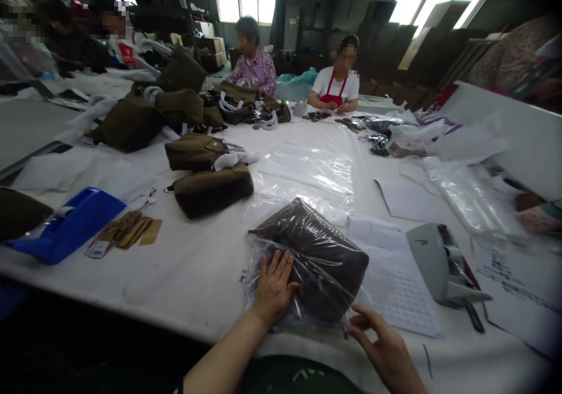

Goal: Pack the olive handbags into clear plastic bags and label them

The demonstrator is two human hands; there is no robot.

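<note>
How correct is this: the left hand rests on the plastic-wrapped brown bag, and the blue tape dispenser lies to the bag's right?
Wrong on one point: the head view shows the blue tape dispenser to the left of the plastic-wrapped brown bag. The left hand does rest on that bag.

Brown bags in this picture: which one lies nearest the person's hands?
The plastic-wrapped bag, with the left hand lying flat on it; the other brown bags lie farther away, to the left.
</note>
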